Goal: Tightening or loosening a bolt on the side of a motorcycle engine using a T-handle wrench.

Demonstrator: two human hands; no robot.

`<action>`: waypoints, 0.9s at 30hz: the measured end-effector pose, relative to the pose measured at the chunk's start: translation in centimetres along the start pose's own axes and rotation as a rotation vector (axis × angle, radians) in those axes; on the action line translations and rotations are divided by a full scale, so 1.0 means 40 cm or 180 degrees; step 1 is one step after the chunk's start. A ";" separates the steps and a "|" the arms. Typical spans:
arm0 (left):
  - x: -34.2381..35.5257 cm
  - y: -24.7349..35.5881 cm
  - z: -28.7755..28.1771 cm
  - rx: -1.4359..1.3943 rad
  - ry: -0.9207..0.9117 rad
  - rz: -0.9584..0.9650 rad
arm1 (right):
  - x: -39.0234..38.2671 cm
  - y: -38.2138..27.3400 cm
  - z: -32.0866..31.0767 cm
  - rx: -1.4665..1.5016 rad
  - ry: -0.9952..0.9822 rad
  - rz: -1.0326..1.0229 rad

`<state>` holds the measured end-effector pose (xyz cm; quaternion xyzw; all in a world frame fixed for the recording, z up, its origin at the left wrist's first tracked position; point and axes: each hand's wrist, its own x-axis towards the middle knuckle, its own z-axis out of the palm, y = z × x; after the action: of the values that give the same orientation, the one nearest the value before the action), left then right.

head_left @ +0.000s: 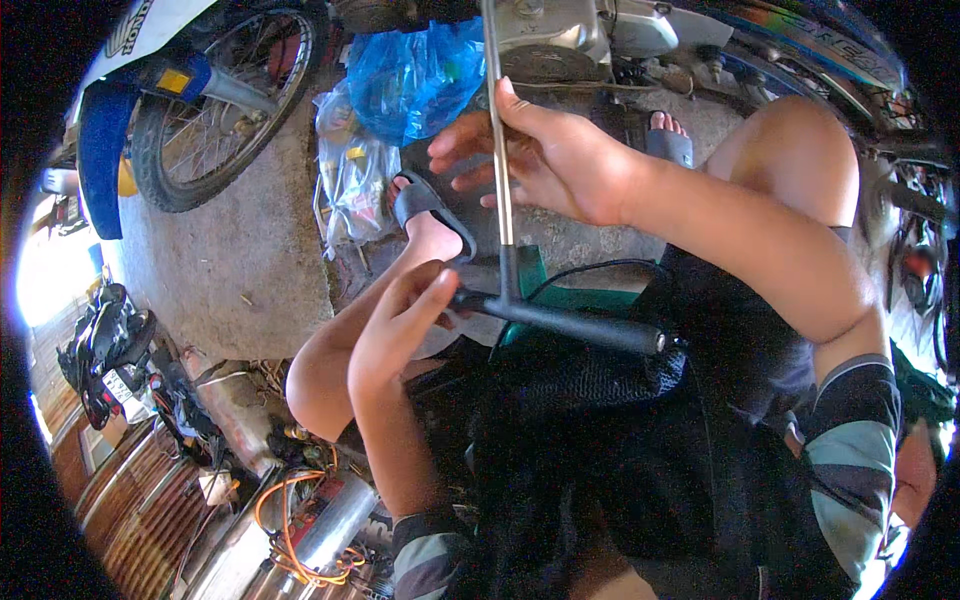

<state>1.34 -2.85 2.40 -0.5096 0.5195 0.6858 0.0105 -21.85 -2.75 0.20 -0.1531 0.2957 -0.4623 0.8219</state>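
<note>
At the far left, a blue fender (103, 160) is seen beside a spoked wheel (245, 124), whose tyre is rested on the concrete floor (225, 270). Lower down, a shiny metal cylinder (338, 522) is partly crossed by a looped orange hose (262, 508). Nearer the middle, a clear plastic bag (355, 190) is placed just below a crumpled blue bag (412, 85); a dark sandal (428, 208) is worn on the foot beside it. The left end of the black crossbar of a T-handled tool (580, 324) is gripped by the left hand (408, 315), its fingers curled around it. The tool is held above the person's lap, its silver rod pointed toward the top edge. To the right, the right hand (560, 165) is held loosely open, its fingers spread behind the rod and its thumb raised; whether the rod is touched cannot be told. Farther right, another sandal (668, 146) is partly seen.
</note>
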 end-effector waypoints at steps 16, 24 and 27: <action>0.003 0.046 0.057 -0.1192 -0.1242 0.3187 | 0.004 -0.006 -0.006 0.0009 -0.0030 -0.0119; 0.037 0.025 0.133 -0.0071 -0.0196 0.1569 | 0.006 0.000 -0.005 -0.0049 0.0021 -0.0369; 0.056 0.019 0.143 -0.0331 -0.1164 0.1514 | 0.006 -0.001 -0.009 -0.0169 0.0050 -0.0403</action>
<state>-4.08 -0.22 1.02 -0.2417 0.5779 0.7751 -0.0832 -22.00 -2.97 -0.15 -0.1896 0.3039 -0.5065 0.7843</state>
